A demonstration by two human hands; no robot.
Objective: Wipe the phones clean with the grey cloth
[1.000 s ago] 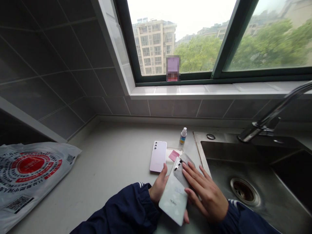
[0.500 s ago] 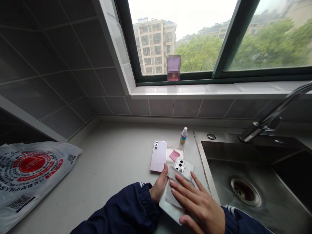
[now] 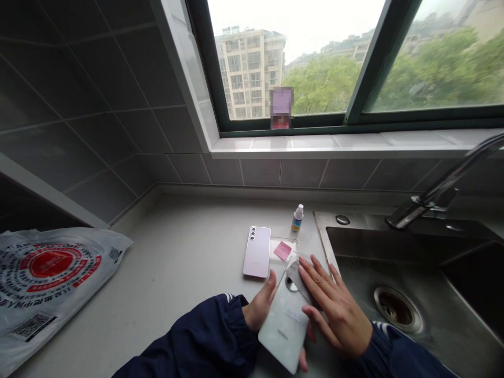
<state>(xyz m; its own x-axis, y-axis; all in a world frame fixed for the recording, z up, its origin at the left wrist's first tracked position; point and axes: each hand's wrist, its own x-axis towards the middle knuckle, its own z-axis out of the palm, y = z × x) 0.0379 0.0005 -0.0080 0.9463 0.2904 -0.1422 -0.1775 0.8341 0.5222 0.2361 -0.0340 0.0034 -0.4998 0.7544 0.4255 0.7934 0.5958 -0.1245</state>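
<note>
My left hand (image 3: 262, 310) grips a white phone (image 3: 284, 328) by its edge, back side up, low over the counter. My right hand (image 3: 334, 310) lies with fingers stretched flat, pressing a small grey cloth (image 3: 296, 274) onto the phone's top end, over its camera ring. Just beyond, a lilac phone (image 3: 257, 251) lies back up on the counter, apart from both hands. Beside it rests a clear case holding a pink slip (image 3: 282, 250). A small dropper bottle (image 3: 297, 218) stands behind them.
A steel sink (image 3: 413, 283) with a drain lies right of my hands, its tap (image 3: 441, 191) reaching over it. A printed plastic bag (image 3: 47, 278) lies at the counter's left. Grey tiled walls and a window sill border the back.
My right hand slid the grey cloth from the phone's lower back up to its camera end. The white phone shifted slightly in my left hand.
</note>
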